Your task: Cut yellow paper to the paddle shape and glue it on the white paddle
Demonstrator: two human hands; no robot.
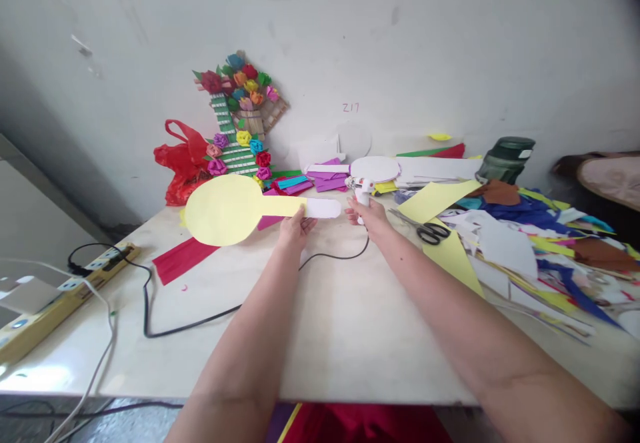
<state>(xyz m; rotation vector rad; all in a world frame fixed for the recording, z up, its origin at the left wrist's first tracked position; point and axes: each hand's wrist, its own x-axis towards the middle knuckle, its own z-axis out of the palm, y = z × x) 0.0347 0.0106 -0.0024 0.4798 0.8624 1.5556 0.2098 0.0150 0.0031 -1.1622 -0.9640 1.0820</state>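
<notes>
My left hand (299, 224) is closed on the handle of a paddle-shaped paper cutout (223, 210). Its round head and most of its handle are yellow, while the handle's tip is white. In my right hand (369, 211) is a white hot glue gun (364, 190), gripped by its handle, with a black cord trailing from it. The gun's nozzle points left, a short way beyond the white tip of the cutout. Behind the glue gun lies a white paddle-shaped piece (375, 169). To the right of my right hand rest black-handled scissors (433, 233).
Coloured paper scraps (560, 243) are heaped on the right beside a dark green jar (507, 158). Paper-flower crafts (240, 129) and a red plastic bag (183, 163) stand against the wall. A yellow power strip (50, 306) lies at left, with a black cord (200, 321) crossing the table.
</notes>
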